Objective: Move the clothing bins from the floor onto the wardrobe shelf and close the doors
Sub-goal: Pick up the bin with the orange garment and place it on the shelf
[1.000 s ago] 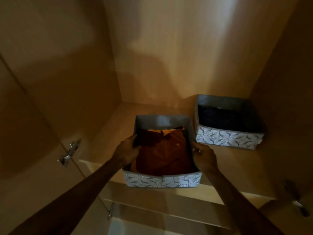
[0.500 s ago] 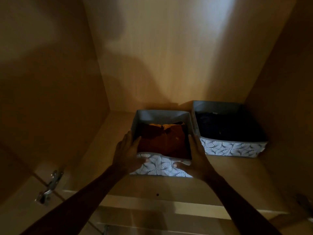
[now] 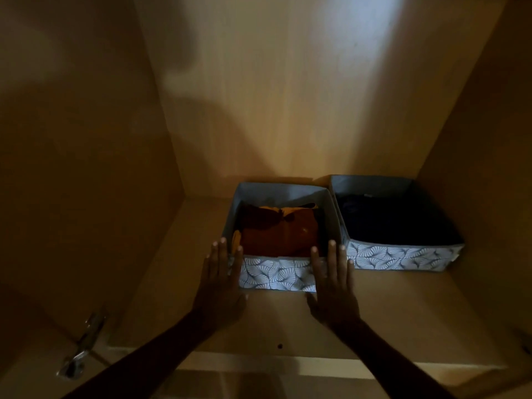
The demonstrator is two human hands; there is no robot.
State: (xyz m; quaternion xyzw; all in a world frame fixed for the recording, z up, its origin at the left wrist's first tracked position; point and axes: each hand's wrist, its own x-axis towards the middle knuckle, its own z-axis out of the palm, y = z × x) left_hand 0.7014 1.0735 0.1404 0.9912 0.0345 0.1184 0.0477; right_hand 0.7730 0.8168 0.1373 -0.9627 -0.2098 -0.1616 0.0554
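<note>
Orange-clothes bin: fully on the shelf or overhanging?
Fully on. The orange-clothes bin sits well back on the shelf, bare board showing before its front panel; left hand and right hand flat against it.

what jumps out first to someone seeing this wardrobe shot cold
The left hand and right hand lie flat, fingers straight, against the front of a leaf-patterned bin holding orange clothing, mid-way along the wardrobe shelf. Close beside it, toward the right wall, sits a matching bin of dark clothing. A metal hinge glints at lower left.
</note>
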